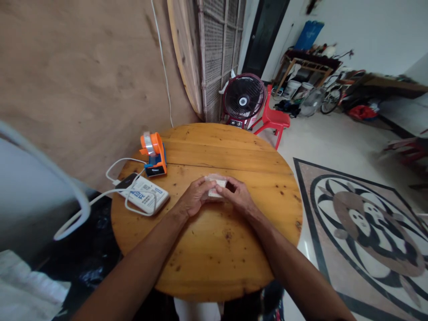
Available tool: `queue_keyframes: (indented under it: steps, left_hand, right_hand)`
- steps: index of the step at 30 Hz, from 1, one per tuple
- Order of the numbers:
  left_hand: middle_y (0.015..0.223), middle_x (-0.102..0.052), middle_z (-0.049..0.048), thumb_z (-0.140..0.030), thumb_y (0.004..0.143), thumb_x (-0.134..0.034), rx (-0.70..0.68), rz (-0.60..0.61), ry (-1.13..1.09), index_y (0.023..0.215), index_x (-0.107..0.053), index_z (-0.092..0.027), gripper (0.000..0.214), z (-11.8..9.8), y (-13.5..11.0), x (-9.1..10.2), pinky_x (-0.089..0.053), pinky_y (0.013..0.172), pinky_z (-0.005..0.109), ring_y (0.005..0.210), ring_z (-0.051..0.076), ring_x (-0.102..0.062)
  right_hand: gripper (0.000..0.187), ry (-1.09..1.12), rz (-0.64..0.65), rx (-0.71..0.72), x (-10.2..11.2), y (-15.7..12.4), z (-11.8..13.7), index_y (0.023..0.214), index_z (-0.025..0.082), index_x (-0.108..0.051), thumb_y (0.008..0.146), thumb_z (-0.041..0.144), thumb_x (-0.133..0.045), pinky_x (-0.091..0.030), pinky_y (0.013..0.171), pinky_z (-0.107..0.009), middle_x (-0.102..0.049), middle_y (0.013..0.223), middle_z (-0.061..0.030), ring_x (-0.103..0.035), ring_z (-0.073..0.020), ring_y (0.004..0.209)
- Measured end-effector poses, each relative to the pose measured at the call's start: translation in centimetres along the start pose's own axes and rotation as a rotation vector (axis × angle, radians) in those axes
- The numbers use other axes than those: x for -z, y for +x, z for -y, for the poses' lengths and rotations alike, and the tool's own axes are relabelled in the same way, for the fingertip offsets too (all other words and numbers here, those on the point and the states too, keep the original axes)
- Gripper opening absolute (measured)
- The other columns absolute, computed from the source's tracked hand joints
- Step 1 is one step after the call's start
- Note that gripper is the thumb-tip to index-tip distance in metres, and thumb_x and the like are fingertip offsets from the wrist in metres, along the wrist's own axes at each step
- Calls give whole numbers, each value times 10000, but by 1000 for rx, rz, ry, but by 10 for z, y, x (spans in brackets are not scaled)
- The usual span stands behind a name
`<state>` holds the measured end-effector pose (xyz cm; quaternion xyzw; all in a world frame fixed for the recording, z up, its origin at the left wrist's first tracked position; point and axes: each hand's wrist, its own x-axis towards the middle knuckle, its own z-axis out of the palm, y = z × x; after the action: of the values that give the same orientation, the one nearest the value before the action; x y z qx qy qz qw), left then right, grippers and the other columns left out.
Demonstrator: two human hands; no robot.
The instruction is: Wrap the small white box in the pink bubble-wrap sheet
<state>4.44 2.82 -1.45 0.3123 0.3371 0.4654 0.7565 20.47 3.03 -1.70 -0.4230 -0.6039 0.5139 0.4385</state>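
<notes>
A small whitish block in clear plastic wrap (216, 189) is held between my two hands, low over the middle of the round wooden table (207, 258). My left hand (197, 195) grips its left side, with the thumb on top. From the right, my right hand (238, 194) closes on the same block, its thumb pressing near the front edge. The fingers under and behind the block are partly hidden. Whether the block touches the table I cannot tell.
On the table's left stand an orange and blue tape dispenser (155, 154) and a white power bank (143, 195) with a white cable (117, 191). Beyond the table are a fan (243, 101) and a red plastic chair (274, 117). A plywood panel (100, 67) rises at left.
</notes>
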Motion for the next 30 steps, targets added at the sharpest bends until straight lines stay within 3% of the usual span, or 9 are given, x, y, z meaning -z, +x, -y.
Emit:
queue_keyframes:
  steps: [5, 9, 13, 25, 30]
  left_hand:
    - [903, -698, 54, -281, 661, -765, -5, 57, -25, 987, -661, -125, 376, 0, 0, -1, -525, 727, 254, 741, 135, -646]
    - [891, -704, 50, -263, 672, -768, 2, 69, -49, 996, -671, -115, 369, 2, 2, 1, -523, 732, 242, 742, 129, -645]
    - [907, -708, 56, -250, 679, -780, 13, 102, -66, 1018, -664, -108, 386, 3, 1, 2, -518, 767, 245, 780, 137, -657]
    - [906, -689, 26, -252, 703, -788, 89, 160, 41, 1102, -624, -151, 443, 5, -5, 1, -510, 762, 257, 766, 127, -651]
    - [926, -681, 30, -258, 717, -775, 101, 203, 92, 1110, -623, -167, 431, 5, -6, 2, -519, 761, 270, 770, 129, -650]
  right_hand:
    - [383, 14, -12, 25, 0, 0, -5, 1049, 199, -664, 766, 455, -703, -512, 810, -334, -704, 944, -45, -652, -190, 854]
    - [345, -189, -2, 126, 4, -1, -7, 1044, 201, -669, 827, 466, -633, -495, 823, -342, -671, 966, -60, -624, -197, 892]
    - [327, -367, -75, 275, 8, -1, -3, 1044, 207, -672, 858, 459, -578, -479, 861, -363, -611, 1051, -84, -585, -212, 972]
    - [280, -292, -87, 225, 14, -1, 3, 1030, 211, -660, 783, 342, -664, -478, 875, -361, -681, 1004, -54, -612, -201, 945]
    - [200, -289, -140, 265, 14, -1, 4, 924, 213, -691, 805, 370, -660, -496, 840, -345, -691, 927, -45, -630, -186, 894]
